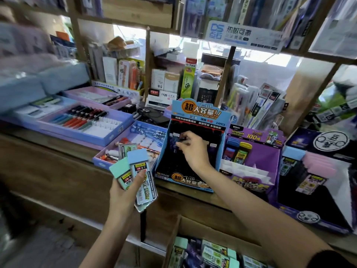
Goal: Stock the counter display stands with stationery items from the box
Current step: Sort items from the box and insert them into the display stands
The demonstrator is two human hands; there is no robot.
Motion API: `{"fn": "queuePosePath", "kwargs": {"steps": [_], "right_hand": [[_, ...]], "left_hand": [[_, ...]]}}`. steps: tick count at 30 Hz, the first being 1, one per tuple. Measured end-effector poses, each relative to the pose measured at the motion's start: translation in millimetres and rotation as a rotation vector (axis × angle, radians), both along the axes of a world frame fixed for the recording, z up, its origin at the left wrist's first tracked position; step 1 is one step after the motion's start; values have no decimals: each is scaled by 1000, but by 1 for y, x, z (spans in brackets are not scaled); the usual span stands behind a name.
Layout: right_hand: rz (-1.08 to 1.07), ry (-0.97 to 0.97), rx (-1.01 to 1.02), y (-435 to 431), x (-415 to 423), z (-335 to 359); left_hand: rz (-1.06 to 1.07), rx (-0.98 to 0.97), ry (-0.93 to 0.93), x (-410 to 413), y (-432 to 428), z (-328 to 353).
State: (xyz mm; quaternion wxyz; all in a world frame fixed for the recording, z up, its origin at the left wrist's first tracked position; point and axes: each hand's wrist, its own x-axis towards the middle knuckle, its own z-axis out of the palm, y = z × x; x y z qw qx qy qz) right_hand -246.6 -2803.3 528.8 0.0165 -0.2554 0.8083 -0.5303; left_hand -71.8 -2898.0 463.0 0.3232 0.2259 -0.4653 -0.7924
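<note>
Two hands — left (123, 190) gripping, right (191, 149) pinching packs (137, 161)

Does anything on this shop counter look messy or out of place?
Nothing damaged or spilled. The lilac tray at the counter's front edge holds a loose jumble of small items, unlike the neat rows in the pen tray beside it. The left hand grips its packs unevenly fanned.

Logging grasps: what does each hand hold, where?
Left hand grips lead cases by their lower halves; right hand pinches a dark item, part unclear, in the blue stand.
</note>
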Motion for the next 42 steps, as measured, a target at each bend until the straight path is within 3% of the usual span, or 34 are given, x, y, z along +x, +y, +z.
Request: {"fn": "queuePosePath", "kwargs": {"steps": [7, 15, 19, 22, 24, 27, 42], "right_hand": [[-6, -42, 40, -9, -1, -5], [-96, 288, 391, -19, 2, -8], [-90, 286, 526, -7, 8, 2], [11, 196, 336, 16, 25, 11], [150, -32, 137, 32, 45, 16], [274, -241, 55, 52, 64, 12], [150, -630, -303, 151, 42, 16]], "left_hand": [[-54, 26, 26, 0, 6, 6], [-89, -11, 26, 1, 9, 9], [-100, -15, 7, -1, 16, 12], [-125, -16, 2, -4, 23, 16], [-158, -23, -5, -7, 30, 18], [-207, -56, -11, -14, 43, 21], [-361, -27, -50, -42, 115, 36]]}}
